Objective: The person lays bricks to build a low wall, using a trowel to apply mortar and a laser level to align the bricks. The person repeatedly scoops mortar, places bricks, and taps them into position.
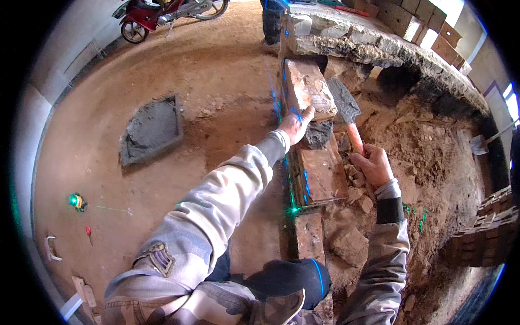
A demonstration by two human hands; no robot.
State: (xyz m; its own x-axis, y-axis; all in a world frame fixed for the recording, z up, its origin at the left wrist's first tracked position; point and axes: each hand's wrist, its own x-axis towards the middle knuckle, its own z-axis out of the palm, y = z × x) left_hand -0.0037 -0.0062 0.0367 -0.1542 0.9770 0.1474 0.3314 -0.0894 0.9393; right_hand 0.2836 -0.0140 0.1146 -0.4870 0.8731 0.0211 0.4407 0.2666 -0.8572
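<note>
Currently, the left hand [294, 127] touches the near end of a brick [306, 89], most fingers too hidden to tell. The right hand [374, 165] curls its fingers around a trowel [342, 99].

Brown earthen floor [97, 157] sweeping wide across the left, fairly smooth there, and it breaks into loose rubble [433, 162] over on the right! Pale wall [57, 67] running down the left side, red motorbike [162, 13] standing at the far left, window [511, 104] blazing white at far right, and a small laser device [75, 201] glowing green on the left!
</note>
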